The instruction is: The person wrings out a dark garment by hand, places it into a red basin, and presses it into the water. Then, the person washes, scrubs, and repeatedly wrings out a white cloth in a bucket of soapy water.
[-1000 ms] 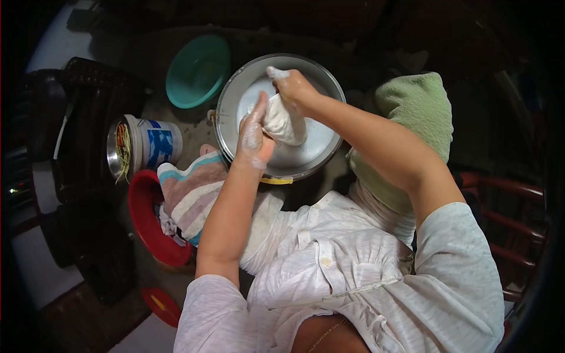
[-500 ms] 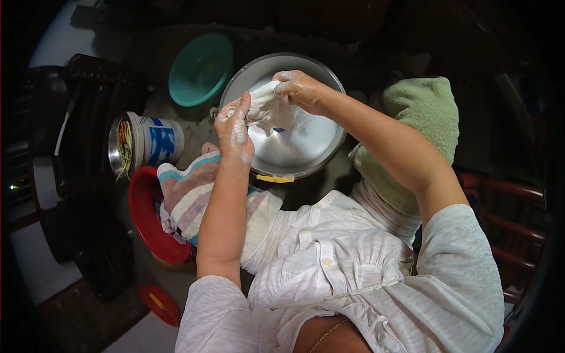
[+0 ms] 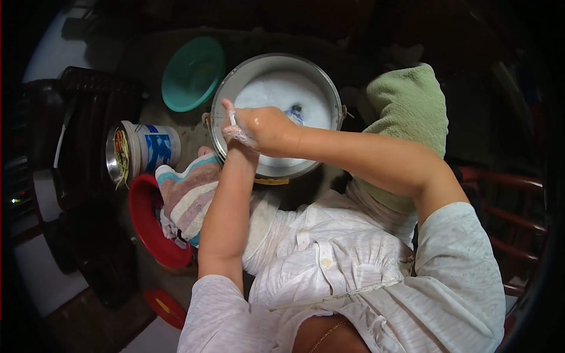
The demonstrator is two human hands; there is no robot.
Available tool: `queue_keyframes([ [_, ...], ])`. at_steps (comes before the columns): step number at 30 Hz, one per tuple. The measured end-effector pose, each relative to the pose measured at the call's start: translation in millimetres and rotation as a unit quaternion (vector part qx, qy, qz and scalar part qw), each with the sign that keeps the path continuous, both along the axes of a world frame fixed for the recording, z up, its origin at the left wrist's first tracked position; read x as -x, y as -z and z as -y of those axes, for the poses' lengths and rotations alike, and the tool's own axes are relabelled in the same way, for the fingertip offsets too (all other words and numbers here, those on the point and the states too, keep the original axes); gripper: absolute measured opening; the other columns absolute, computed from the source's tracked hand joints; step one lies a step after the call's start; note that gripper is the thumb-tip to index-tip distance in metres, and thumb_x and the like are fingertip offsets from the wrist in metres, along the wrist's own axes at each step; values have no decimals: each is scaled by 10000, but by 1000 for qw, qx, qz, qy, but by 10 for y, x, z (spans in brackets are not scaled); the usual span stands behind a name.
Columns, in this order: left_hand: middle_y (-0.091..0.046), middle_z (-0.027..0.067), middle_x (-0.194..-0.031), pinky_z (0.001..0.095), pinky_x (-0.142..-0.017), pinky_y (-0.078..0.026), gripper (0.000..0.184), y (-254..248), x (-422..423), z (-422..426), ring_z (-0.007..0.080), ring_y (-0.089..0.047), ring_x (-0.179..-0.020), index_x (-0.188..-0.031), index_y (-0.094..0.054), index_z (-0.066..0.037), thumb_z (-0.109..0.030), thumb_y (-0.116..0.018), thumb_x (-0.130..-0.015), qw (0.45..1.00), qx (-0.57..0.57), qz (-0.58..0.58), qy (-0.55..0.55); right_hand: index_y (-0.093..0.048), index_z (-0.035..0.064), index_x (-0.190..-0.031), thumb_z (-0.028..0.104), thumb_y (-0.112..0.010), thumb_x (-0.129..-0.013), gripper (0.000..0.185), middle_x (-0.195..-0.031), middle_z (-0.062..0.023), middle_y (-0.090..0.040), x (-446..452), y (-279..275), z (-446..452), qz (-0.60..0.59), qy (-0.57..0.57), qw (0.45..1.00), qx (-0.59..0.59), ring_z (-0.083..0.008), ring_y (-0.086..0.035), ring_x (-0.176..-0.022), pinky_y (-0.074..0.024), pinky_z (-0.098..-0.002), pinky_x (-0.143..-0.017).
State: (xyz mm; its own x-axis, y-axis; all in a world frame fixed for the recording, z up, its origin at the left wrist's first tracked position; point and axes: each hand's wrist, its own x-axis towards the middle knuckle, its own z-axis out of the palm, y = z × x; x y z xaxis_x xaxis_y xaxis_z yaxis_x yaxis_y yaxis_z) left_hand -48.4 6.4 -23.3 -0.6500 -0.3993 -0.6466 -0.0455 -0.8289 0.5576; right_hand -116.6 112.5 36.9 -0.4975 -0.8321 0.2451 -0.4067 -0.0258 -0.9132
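Observation:
My right hand [image 3: 273, 128] is closed in a fist over a bunched, soapy white cloth [image 3: 238, 135]. Only a small part of the cloth shows, wrapped at my left palm. My left hand [image 3: 231, 119] grips it from below with its thumb sticking up; its other fingers are mostly hidden. Both hands are pressed together above the left side of a large metal pot [image 3: 240, 76]. Sudsy whitish water [image 3: 273, 91] fills the pot, and a dark and blue item [image 3: 296, 113] shows in it.
A green basin [image 3: 191, 76] stands left of the pot. Nearer are a white bucket [image 3: 168, 146] with a blue label, a metal bowl [image 3: 112, 156] with vegetable scraps and a red basin [image 3: 147, 220]. Towels, one striped [image 3: 188, 194], one green [image 3: 409, 106], cover my knees.
My right hand has moved left from over the pot's middle onto my left hand. The cloth, spread between both hands before, is now bunched up. The dark and blue item shows more.

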Motion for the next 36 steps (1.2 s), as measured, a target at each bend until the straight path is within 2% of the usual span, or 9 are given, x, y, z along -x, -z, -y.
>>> queue_keyframes([
  [2,-528,97,-1033,315,-817,-439,488,-311,97,-307,209,-524,-945,-1053,-458,-41,-485,-343,-887,996,-7,89,27,-596,35,-825,216,-521,-722,221,-773,-171,-613,59,267,107,-168,-18,983,-70,-345,-589,-674,-470,-402,-613],
  [5,-519,96,-1075,326,-867,-414,379,-281,96,-370,215,-489,-1028,-1125,-438,-47,-343,-345,-908,997,0,-45,-64,-592,85,-798,227,-536,-748,160,-707,-155,-601,157,178,125,-133,46,983,-117,-353,-576,-672,-455,-415,-601],
  [12,-551,108,-944,369,-812,-424,420,-20,1,-64,237,-522,-910,-954,-485,-64,-451,-331,-899,996,-38,-53,64,-529,62,-764,139,-563,-687,114,-619,-169,-567,-98,199,88,-204,18,977,-64,-329,-571,-586,-445,-410,-501],
  [14,-541,115,-1018,383,-855,-407,508,165,-44,-61,249,-515,-961,-1031,-477,-50,-505,-302,-887,988,-86,-126,2,-620,87,-910,153,-593,-640,280,-741,-137,-624,56,270,92,-214,-29,962,-170,-307,-610,-697,-471,-386,-625],
  [16,-507,127,-1124,395,-897,-392,564,-328,109,-335,247,-493,-1043,-1127,-445,-29,-517,-302,-883,997,-1,23,-73,-562,57,-786,183,-545,-735,137,-671,-182,-583,249,327,112,-183,13,976,-119,-341,-578,-657,-448,-415,-565],
  [20,-475,143,-1183,393,-919,-391,599,-421,75,-250,255,-470,-1100,-1175,-409,12,-483,-460,-841,986,-85,-135,49,-621,50,-872,393,-501,-824,366,-781,-171,-619,542,442,231,11,0,973,-229,-317,-596,-721,-444,-382,-639],
  [23,-571,88,-1009,273,-770,-478,420,-338,-15,-106,164,-584,-873,-1065,-488,35,-300,-568,-824,962,197,-33,184,-608,-10,-828,511,-492,-815,534,-774,-108,-591,674,247,89,218,-50,958,-181,-167,-514,-710,-415,-306,-679],
  [28,-587,69,-937,260,-724,-492,339,-452,-8,-78,141,-599,-798,-1033,-510,9,-261,-564,-835,919,262,60,288,-558,21,-882,546,-538,-768,538,-845,-70,-529,851,541,202,358,-63,921,-143,-150,-480,-809,-380,-254,-784],
  [36,-570,103,-1043,386,-813,-478,347,-494,-39,109,234,-573,-937,-1110,-480,-36,-306,-433,-896,988,19,-128,83,-173,14,-1337,105,-538,-546,876,-1282,-175,-333,596,879,57,336,-203,910,-131,-278,-289,-1231,-177,-309,-1037],
])
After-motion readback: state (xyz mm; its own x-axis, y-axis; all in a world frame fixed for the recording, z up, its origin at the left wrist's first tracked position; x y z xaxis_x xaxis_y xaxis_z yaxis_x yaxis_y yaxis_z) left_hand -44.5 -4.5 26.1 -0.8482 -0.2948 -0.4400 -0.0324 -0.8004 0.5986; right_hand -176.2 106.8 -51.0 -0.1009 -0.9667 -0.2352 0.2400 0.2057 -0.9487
